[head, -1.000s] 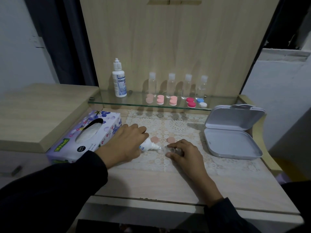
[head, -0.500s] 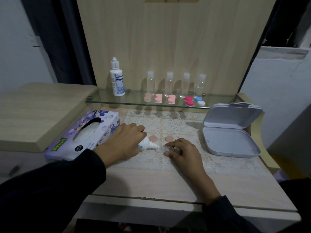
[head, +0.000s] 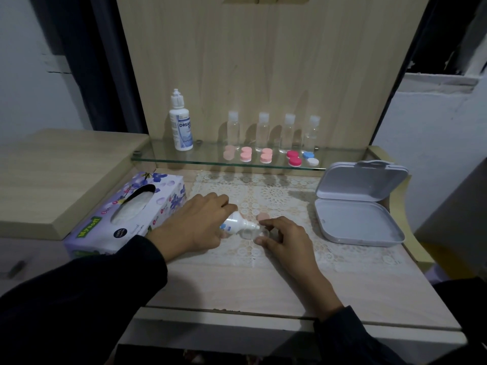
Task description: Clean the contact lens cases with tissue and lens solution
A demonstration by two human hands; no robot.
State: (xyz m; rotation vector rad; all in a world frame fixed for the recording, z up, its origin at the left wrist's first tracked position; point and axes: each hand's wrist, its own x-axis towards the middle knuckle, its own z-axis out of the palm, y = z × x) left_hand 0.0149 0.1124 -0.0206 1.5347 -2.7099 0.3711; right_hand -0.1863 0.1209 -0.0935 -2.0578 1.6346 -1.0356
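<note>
Translucent plastic, centre of the frame: the open lens case [head: 249, 234] is lying on the lace mat [head: 276, 196], and you are working directly over it. Head view, the only one.

Your left hand [head: 195, 222] is wrapping its fingers round the small solution bottle [head: 235, 224] and tipping it so the nozzle is pointing down and to the right, at the left well of the case. Judgement: the tilt is putting the tip over the cup so the solution lands inside it, not on the mat. Whether liquid is leaving the nozzle cannot be told.

Your right hand [head: 287, 238] is pinching the right end of the case between thumb and forefinger, with the other fingers curling loosely behind. Judgement: it is pinning the light case flat so the nozzle does not nudge it.

One pink cap [head: 262, 216] is sitting on the mat just above that forefinger, off the case, which is leaving the wells exposed. A second cap is not showing.

The tissue box [head: 126, 214] is lying at left of centre, just beside your left wrist. Judgement: it is sitting within reach for the wipe, a step not yet done.

Upper middle: the glass shelf [head: 168, 155] is carrying the large solution bottle [head: 181, 127], four clear bottles [head: 261, 130] and a row of capped cases [head: 245, 155]. These are probably waiting their turn. The grey hinged box [head: 358, 225] is standing open at right.
</note>
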